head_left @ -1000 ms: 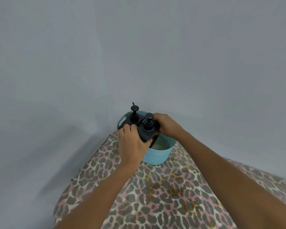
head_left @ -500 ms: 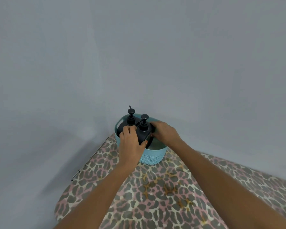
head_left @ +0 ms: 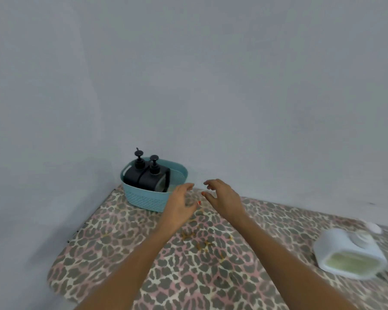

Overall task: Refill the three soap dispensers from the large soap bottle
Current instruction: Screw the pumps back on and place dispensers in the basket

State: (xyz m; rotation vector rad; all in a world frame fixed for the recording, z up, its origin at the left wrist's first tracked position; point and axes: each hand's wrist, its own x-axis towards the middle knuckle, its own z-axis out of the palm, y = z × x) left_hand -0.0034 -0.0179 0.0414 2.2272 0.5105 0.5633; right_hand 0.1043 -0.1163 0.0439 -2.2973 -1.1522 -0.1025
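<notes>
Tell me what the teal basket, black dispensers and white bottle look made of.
The teal basket looks like matte moulded plastic: its wall carries a regular woven-look pattern of small holes. The black dispensers seem matte plastic, though coated glass or ceramic can't be excluded; they show no sharp glare. The white bottle is likely translucent plastic, since greenish liquid shows through; it is blurred.
</notes>
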